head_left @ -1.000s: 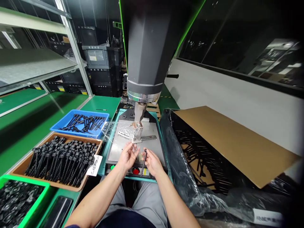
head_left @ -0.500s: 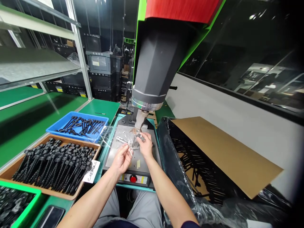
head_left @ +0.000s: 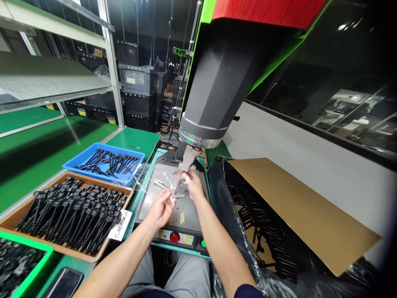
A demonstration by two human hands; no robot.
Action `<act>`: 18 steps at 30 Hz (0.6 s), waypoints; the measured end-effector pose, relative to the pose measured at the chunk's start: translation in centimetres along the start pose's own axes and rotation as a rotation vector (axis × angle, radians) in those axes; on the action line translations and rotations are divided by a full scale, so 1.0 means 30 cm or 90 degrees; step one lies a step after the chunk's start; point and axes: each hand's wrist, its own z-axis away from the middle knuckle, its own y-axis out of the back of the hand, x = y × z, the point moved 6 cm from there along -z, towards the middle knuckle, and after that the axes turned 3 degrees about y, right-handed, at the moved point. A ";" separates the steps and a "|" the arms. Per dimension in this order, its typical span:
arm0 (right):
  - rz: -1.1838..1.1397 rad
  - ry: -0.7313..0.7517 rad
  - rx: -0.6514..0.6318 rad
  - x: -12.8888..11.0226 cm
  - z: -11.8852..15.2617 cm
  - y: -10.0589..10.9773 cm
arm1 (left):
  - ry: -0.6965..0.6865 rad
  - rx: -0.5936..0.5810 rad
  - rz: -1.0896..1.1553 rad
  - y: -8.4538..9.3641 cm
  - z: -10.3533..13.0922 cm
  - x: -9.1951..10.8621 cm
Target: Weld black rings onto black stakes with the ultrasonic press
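Note:
My left hand is closed on crumpled clear plastic film, pinched between thumb and fingers over the metal plate. Just below the tip of the machine's metal horn, my right hand has its fingers pressed together; what they hold is too small and hidden to name. The film spreads from between the hands toward the left edge of the plate. A small white-and-metal tool lies on the plate beside the film.
Left stand a blue tray and a wooden tray of black parts, a green bin and a phone. Red and green buttons front the machine. Right is a plastic-lined box with cardboard.
My right hand has moved slightly forward, closer under the horn. My left hand still pinches the film. The camera view has shifted, and the green button has come into view.

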 end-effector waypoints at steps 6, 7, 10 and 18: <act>0.002 0.006 0.021 -0.002 -0.007 0.011 | -0.008 0.011 -0.003 0.026 -0.013 0.001; -0.016 0.000 0.017 0.003 -0.006 0.009 | -0.012 0.016 -0.007 0.030 -0.015 0.004; -0.113 -0.027 0.015 0.022 0.003 0.017 | -0.029 0.038 -0.021 0.047 -0.023 0.018; -0.214 -0.161 0.077 0.059 0.023 0.098 | -0.066 0.059 -0.090 0.073 -0.044 0.032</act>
